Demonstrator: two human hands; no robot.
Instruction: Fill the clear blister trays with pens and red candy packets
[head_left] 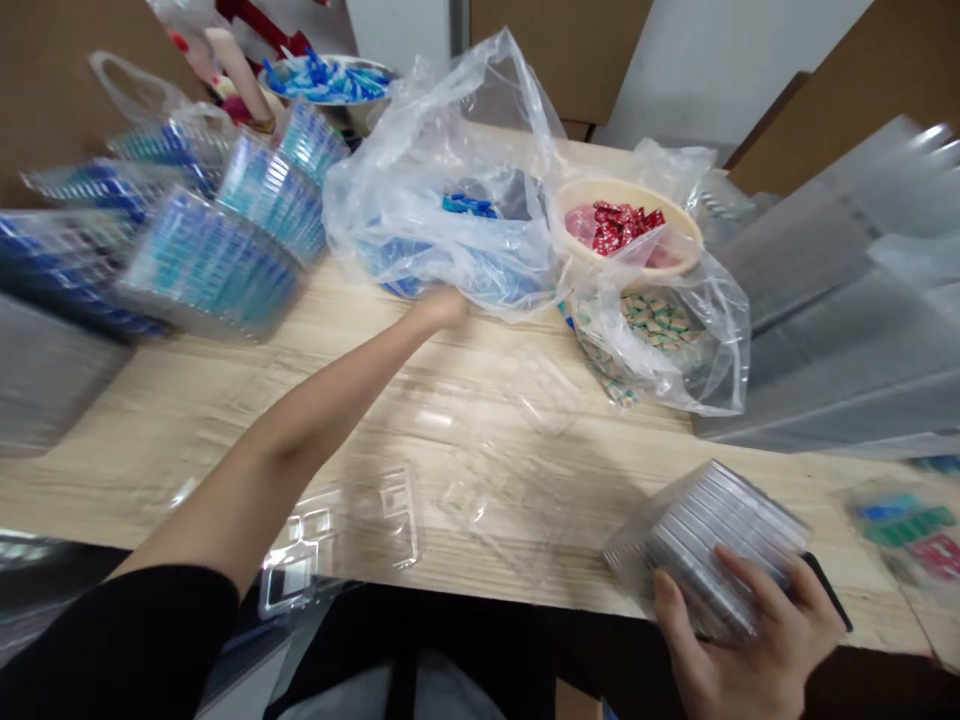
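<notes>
My left hand (442,305) reaches far across the wooden table (187,420) to the lower edge of a clear plastic bag (442,215) holding blue pieces. Its fingers are hidden at the bag and smeared by motion. My right hand (739,640), at the near right edge, grips a stack of clear plastic trays (701,545) with fingers and thumb wrapped round it. A single clear blister tray (341,535) lies flat near the front edge between my arms.
A beige bowl (679,262) of red pieces sits in a plastic bag at the back, above a bag of green-patterned pieces (652,335). Fanned stacks of filled blue trays (217,255) stand at left. Grey plastic sheets (847,330) pile up at right.
</notes>
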